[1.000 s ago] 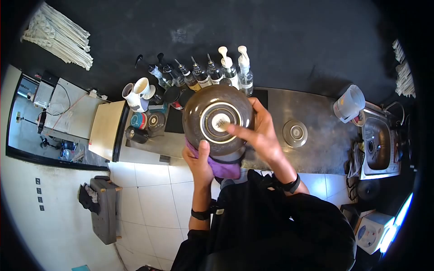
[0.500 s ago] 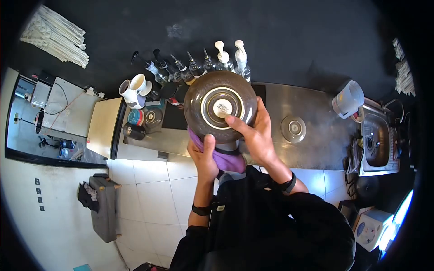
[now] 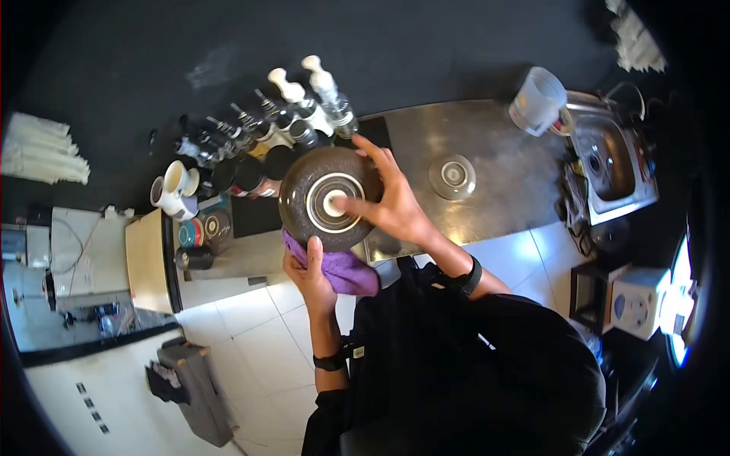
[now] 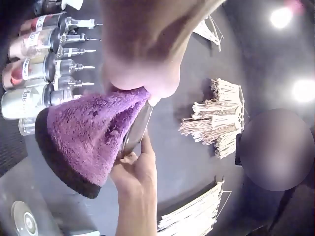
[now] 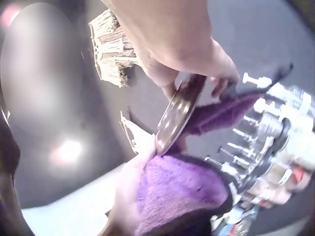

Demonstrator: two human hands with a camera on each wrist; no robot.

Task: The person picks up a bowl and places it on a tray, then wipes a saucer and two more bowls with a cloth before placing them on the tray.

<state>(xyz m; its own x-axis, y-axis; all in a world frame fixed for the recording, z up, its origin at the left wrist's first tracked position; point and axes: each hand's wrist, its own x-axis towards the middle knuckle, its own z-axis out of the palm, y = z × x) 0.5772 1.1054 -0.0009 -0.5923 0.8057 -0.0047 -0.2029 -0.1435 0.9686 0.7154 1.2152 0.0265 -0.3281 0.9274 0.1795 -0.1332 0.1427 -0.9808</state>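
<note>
A dark brown saucer is held up over the near edge of the counter, its ringed underside facing the head camera. My left hand grips the lower rim through a purple cloth, thumb on the underside. With its thumb on the white centre and its fingers spread by the far rim, my right hand holds the other side. Seen edge-on in the right wrist view, the saucer has the cloth behind it. In the left wrist view the cloth hangs down and covers part of the saucer.
Another saucer lies upside down on the steel counter. Several bottles, including a pump bottle, line the back. A plastic pitcher stands beside the sink. Cups are grouped at the left.
The head view has turned and shifted, so the surroundings sit further left. The right hand's fingers have spread toward the saucer's far rim, its thumb still on the underside. The left hand keeps its hold.
</note>
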